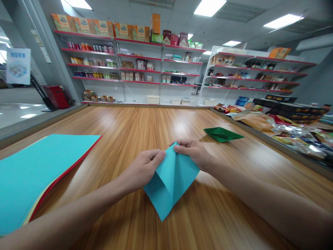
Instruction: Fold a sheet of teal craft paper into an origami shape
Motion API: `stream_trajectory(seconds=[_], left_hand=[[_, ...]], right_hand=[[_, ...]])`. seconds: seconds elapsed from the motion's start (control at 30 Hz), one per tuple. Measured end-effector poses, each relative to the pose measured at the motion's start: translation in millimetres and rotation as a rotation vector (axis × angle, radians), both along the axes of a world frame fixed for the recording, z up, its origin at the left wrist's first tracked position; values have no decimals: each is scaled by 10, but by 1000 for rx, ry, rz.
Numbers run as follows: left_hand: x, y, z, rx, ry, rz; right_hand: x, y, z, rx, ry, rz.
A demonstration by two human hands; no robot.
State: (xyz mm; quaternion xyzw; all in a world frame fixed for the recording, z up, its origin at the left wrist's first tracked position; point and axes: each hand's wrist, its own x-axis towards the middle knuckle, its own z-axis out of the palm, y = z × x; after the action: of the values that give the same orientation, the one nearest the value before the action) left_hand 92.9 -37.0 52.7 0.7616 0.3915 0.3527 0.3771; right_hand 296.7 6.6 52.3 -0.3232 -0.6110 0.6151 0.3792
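Between my two hands, just above the wooden table (pixel 125 215), is a folded sheet of light-blue paper (pixel 170 177). Its flaps stand partly apart, with one corner pointing down toward me. My left hand (pixel 148 165) pinches the upper left edge between thumb and fingers. At the top corner, my right hand (pixel 192 151) grips the paper, thumb on the near side and fingers mostly behind it. A folded dark-green paper piece (pixel 223 134) lies on the table beyond my right hand.
A stack of coloured paper (pixel 47 166), light blue on top with cream and red below, lies at the left. Packaged snacks (pixel 260 121) and dark boxes (pixel 288 109) sit beyond the table's right edge. Stocked shelves (pixel 137 71) stand behind the table.
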Motion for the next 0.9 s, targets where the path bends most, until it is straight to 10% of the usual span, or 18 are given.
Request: stream_trajectory(seconds=[0.33, 0.9], left_hand=[[-270, 64, 138, 764, 269, -32], [-233, -20, 217, 991, 388, 11]], right_hand=[[-154, -160, -158, 227, 153, -210], [-98, -269, -120, 440, 69, -261]])
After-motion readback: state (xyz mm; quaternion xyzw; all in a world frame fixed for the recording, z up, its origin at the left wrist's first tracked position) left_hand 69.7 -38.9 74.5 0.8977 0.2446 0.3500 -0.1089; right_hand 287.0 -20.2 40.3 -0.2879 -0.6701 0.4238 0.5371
